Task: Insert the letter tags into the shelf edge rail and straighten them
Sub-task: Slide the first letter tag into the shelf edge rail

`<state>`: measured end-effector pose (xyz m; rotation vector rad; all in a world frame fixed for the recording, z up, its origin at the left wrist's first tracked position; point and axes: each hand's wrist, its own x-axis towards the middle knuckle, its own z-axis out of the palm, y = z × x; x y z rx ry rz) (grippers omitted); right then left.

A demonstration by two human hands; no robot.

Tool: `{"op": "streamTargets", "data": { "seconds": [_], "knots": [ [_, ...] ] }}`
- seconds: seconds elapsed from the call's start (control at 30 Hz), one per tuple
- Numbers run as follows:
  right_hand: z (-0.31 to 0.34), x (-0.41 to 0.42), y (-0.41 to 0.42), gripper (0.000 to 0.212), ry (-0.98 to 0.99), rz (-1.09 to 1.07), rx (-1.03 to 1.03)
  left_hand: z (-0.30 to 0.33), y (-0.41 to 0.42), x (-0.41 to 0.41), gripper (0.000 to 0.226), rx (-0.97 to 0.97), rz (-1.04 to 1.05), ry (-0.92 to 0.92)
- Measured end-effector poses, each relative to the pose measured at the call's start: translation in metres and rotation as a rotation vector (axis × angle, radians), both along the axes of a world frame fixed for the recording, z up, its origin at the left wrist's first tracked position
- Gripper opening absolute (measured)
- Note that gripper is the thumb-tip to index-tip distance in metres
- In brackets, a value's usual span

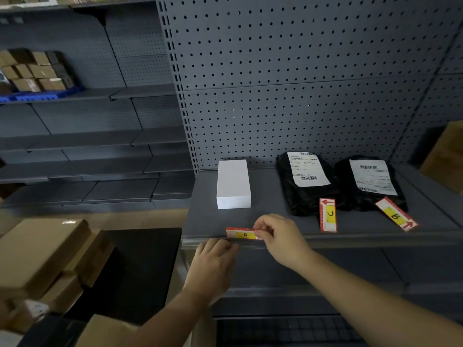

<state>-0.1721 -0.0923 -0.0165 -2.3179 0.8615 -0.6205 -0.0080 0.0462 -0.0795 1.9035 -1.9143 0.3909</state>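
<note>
Right hand (278, 236): fingers curled, pinching the right end of the A tag (241, 233), a flat red-bordered card with a yellow panel bearing a handwritten letter. The tag stands on its long edge at the front lip of the shelf (275, 216), directly above the shelf edge rail (350, 240), a narrow smooth strip along the shelf front. Whether the tag's lower edge is seated in the rail cannot be told.

Left hand (214, 256): fingers bent over the rail just below and left of the tag, fingertips touching the strip; it holds nothing separate.

Two further tags of the same make lie flat on the matte grey metal shelf: the C tag (328, 215), lengthwise front to back, touching a glossy black parcel (304, 182) with a white printed label; the B tag (395, 214), skewed, overlapping the front of a second black parcel (369, 182). A plain white rectangular box (233, 184) sits left of the parcels. Perforated grey back panel (300, 71) behind.
</note>
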Motion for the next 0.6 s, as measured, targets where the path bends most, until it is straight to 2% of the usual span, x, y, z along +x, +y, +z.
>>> {"op": "streamTargets", "data": {
  "seconds": [0.2, 0.37, 0.6],
  "knots": [
    [-0.004, 0.003, 0.000, 0.018, 0.043, 0.049, -0.048, 0.001, 0.002, -0.001, 0.046, 0.001, -0.023, 0.046],
    [-0.013, 0.001, -0.003, 0.015, 0.113, 0.113, -0.193, 0.001, 0.001, 0.001, 0.037, 0.038, -0.011, 0.073],
    [-0.021, -0.008, 0.001, 0.022, 0.196, 0.144, -0.328, 0.002, 0.000, 0.004, 0.035, 0.077, -0.005, 0.067]
  ]
}}
